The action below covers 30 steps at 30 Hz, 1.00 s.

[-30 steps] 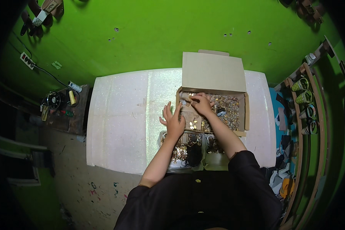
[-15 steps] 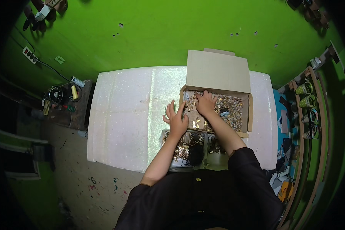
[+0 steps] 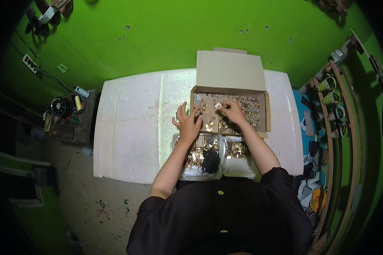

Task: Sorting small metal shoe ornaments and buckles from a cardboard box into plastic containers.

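An open cardboard box [image 3: 268, 114] holds many small shiny gold and silver metal pieces [image 3: 252, 111], with a cardboard divider inside its left part. My right hand [image 3: 234, 113] is over the middle of the box, fingertips pinched on a small shiny metal piece [image 3: 218, 106]. At the box's left wall is my left hand [image 3: 188, 124], its fingers spread and its thumb side by the left compartment. A few gold pieces [image 3: 209, 126] lie in that compartment's front part. Whatever lies under my right hand is hidden.
Two clear plastic-lined containers stand before the box: the left [image 3: 190, 171] with gold pieces and a black bundle of strands [image 3: 211, 162], the right [image 3: 239, 170] with more pieces. A white sparkly sheet [image 3: 130, 123] covers the table. Sandals hang on a wooden rack [image 3: 334, 102] at right.
My right hand has come up from among the pieces and now pinches a small shiny one. My left hand stays spread at the box's left side. The whole view has shifted slightly.
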{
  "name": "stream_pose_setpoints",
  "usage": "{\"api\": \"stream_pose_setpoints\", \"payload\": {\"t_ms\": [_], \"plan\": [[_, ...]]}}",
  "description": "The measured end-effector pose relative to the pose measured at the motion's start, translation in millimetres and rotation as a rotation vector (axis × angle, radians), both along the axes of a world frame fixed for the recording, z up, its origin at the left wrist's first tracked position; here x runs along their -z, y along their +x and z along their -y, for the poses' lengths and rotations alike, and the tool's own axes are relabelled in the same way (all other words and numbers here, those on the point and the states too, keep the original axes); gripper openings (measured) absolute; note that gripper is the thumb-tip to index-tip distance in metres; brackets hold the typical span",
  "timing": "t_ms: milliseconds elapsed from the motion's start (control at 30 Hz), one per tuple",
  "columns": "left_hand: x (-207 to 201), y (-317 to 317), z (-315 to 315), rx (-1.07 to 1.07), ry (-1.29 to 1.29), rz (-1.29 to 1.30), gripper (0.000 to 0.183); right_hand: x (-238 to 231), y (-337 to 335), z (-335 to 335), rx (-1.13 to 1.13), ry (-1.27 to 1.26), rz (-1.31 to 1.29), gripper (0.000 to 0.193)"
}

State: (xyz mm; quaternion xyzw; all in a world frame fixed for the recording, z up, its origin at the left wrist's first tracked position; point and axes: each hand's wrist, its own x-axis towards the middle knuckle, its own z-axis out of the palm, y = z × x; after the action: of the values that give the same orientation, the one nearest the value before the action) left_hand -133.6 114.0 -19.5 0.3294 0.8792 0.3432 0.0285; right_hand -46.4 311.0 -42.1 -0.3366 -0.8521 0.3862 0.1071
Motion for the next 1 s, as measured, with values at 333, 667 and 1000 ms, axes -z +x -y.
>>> {"api": "stream_pose_setpoints", "payload": {"t_ms": [333,667,1000], "plan": [[-49,17,84,-0.004,0.097,-0.088,0.018,-58,68,112,-0.132,-0.093,-0.079,0.025],[-5,60,178,-0.259,-0.215,0.126,0.073,-31,85,192,-0.342,0.023,0.043,0.018],[4,84,193,-0.328,-0.204,0.079,0.019,-3,72,233,-0.538,0.188,0.022,0.016]]}}
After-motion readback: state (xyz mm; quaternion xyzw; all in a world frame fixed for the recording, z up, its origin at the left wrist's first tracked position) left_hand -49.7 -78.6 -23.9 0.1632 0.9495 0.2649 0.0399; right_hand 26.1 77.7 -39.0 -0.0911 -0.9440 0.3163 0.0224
